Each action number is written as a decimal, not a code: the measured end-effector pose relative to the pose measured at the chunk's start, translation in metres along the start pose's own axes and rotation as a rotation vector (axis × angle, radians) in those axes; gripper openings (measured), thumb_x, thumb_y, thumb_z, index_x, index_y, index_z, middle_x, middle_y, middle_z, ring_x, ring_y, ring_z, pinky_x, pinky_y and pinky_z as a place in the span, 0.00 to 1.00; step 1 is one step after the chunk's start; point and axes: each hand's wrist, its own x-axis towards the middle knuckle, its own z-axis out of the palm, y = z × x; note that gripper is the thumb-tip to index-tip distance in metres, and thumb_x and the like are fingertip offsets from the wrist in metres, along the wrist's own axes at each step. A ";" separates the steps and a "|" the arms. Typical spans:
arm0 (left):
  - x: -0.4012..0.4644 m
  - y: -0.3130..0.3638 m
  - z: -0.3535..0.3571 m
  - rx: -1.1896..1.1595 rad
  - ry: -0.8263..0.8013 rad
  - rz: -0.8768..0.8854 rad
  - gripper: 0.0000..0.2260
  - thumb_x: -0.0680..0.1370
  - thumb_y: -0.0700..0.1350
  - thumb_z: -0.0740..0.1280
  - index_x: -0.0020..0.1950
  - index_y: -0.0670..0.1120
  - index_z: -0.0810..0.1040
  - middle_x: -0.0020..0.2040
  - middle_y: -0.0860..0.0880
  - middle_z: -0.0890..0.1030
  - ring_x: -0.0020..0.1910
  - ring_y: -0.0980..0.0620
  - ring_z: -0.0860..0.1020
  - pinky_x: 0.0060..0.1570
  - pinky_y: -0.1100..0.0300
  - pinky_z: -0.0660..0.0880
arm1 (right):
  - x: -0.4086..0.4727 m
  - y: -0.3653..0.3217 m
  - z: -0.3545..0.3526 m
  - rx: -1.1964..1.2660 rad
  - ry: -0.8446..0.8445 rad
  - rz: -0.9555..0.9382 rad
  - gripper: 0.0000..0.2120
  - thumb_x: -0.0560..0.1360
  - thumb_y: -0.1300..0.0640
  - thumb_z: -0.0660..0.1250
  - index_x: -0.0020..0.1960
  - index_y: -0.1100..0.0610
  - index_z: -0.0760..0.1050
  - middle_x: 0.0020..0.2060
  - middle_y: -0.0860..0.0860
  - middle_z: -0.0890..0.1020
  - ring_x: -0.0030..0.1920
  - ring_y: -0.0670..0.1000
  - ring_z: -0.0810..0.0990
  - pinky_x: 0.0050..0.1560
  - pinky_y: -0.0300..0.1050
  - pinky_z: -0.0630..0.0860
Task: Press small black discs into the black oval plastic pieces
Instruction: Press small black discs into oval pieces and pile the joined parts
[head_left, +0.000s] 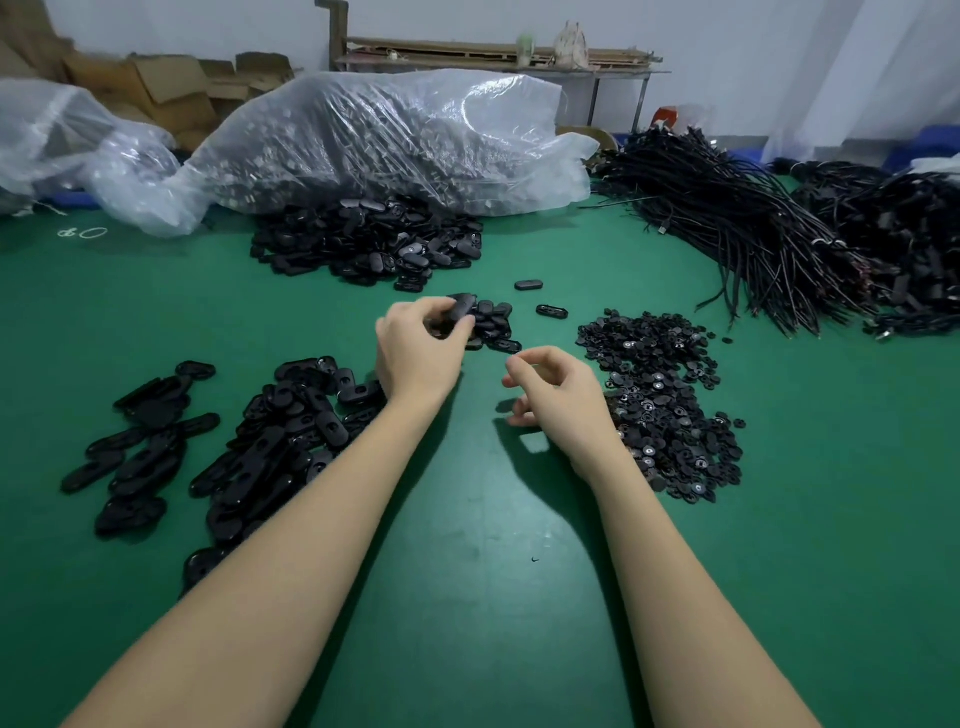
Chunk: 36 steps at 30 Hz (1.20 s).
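black oval piece (460, 312) pinched by left hand (415, 353); right hand (556, 395) curled.

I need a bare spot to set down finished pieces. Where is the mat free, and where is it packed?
Free: the green mat between the forearms, and the far-left stretch before the plastic bag. Crowded: oval pieces left, discs right, cables far right, the small pile under the left hand.

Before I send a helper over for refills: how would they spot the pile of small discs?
Start at the green table and find the person's right hand. Just right of it lies the disc pile: small round pieces, some with pale centres, unlike the long oval pieces by the left arm.
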 end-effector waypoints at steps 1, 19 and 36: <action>0.009 0.002 0.004 0.028 0.009 -0.025 0.10 0.76 0.55 0.73 0.56 0.55 0.84 0.56 0.51 0.81 0.59 0.50 0.75 0.48 0.59 0.68 | 0.000 0.000 0.001 -0.020 -0.007 -0.006 0.05 0.81 0.54 0.69 0.51 0.56 0.79 0.44 0.53 0.85 0.28 0.45 0.77 0.36 0.43 0.81; -0.045 0.015 0.007 -0.167 -0.078 0.137 0.06 0.78 0.45 0.70 0.53 0.48 0.77 0.55 0.52 0.76 0.57 0.53 0.74 0.55 0.59 0.70 | -0.001 -0.001 0.000 -0.070 -0.017 -0.014 0.05 0.80 0.55 0.70 0.51 0.57 0.81 0.39 0.50 0.85 0.29 0.45 0.77 0.36 0.43 0.81; -0.053 0.002 -0.004 -0.062 -0.396 0.078 0.07 0.77 0.44 0.67 0.42 0.55 0.76 0.41 0.56 0.80 0.42 0.55 0.79 0.42 0.58 0.74 | 0.001 -0.036 0.012 -0.440 0.059 -0.247 0.08 0.78 0.57 0.69 0.43 0.46 0.80 0.40 0.40 0.84 0.41 0.35 0.81 0.40 0.25 0.72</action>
